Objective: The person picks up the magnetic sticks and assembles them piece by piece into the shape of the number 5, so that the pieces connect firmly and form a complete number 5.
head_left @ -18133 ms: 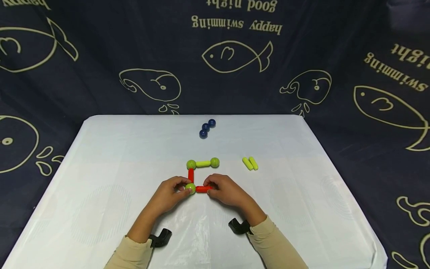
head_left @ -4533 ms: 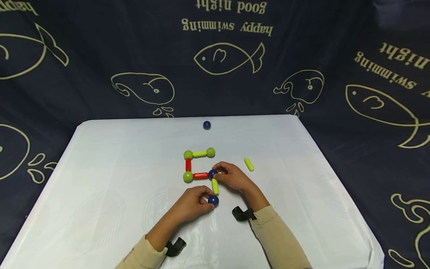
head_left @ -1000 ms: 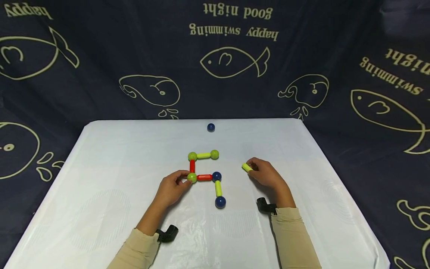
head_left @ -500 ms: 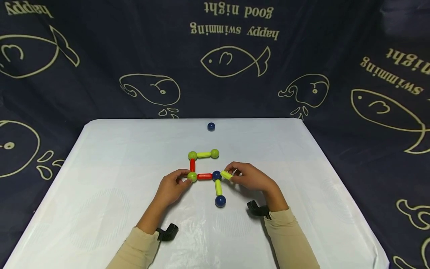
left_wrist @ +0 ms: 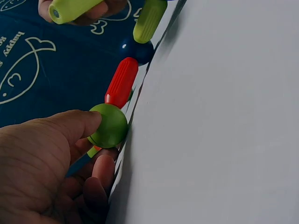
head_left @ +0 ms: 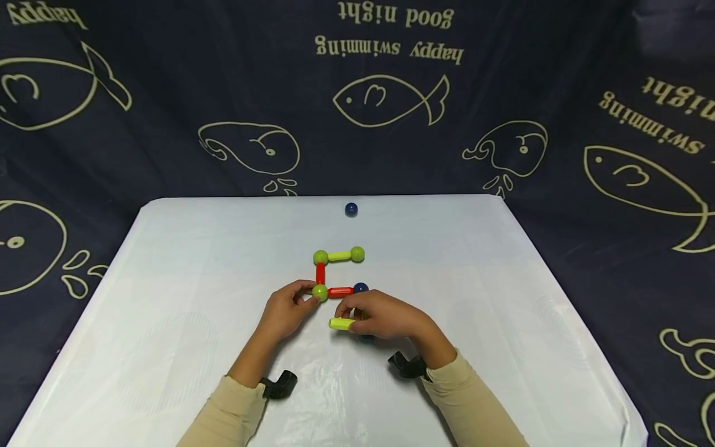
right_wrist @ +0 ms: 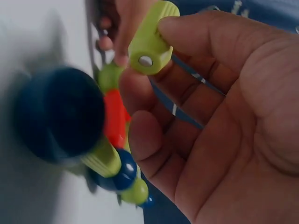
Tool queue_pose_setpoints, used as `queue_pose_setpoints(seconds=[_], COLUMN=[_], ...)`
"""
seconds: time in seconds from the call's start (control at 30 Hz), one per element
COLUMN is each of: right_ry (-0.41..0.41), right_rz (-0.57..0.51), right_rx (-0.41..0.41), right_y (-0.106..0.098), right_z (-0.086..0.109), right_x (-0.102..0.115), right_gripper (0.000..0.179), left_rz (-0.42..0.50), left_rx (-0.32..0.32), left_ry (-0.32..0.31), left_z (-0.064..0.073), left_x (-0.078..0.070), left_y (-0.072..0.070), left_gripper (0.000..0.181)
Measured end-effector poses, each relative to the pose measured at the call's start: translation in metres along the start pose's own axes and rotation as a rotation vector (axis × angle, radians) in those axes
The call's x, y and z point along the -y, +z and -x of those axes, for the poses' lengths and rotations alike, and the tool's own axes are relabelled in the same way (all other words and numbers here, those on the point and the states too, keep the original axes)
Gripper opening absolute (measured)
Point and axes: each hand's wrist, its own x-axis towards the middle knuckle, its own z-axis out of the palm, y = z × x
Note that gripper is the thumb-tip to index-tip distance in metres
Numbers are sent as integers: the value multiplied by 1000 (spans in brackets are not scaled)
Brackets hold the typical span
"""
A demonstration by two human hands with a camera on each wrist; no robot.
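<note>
My left hand (head_left: 287, 314) pinches a green ball (head_left: 320, 292) at a corner of a magnetic rod-and-ball figure; its thumb lies on the ball in the left wrist view. From this ball one red rod (head_left: 320, 274) runs back to another green ball (head_left: 321, 257), and a second red rod (head_left: 341, 292) runs right to a blue ball (head_left: 360, 288). My right hand (head_left: 386, 315) pinches a loose yellow-green rod (head_left: 339, 324) by thumb and finger, its metal end showing in the right wrist view. Below that hand are an attached yellow-green rod (right_wrist: 105, 158) and a front blue ball (right_wrist: 60, 114), mostly hidden in the head view.
A yellow-green rod (head_left: 339, 256) and a third green ball (head_left: 357, 253) form the figure's back arm. One separate blue ball (head_left: 351, 210) lies near the far edge of the white table (head_left: 223, 236). Dark printed cloth (head_left: 391, 161) hangs behind.
My right hand has picked up the last loose rod at the right and carried it left past the middle blue ball, towards the front. Earlier, two blue balls and another yellow-green rod joined the figure.
</note>
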Motion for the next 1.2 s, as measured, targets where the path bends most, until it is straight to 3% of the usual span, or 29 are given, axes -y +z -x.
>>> queue_pose_setpoints(seconds=[0.3, 0.6, 1.2], right_ry=[-58, -3, 8], right_rz=[80, 142, 153], right_rx=[24, 18, 39], right_y=[14, 17, 16], right_z=[-8, -8, -9], right_x=[4, 3, 1], right_gripper=[20, 18, 18], left_rz=[8, 23, 16], left_rx=[0, 4, -2], left_ry=[-14, -12, -21], left_z=[-1, 0, -1], left_x=[0, 0, 1], left_y=[1, 0, 1], left_gripper=[29, 29, 28])
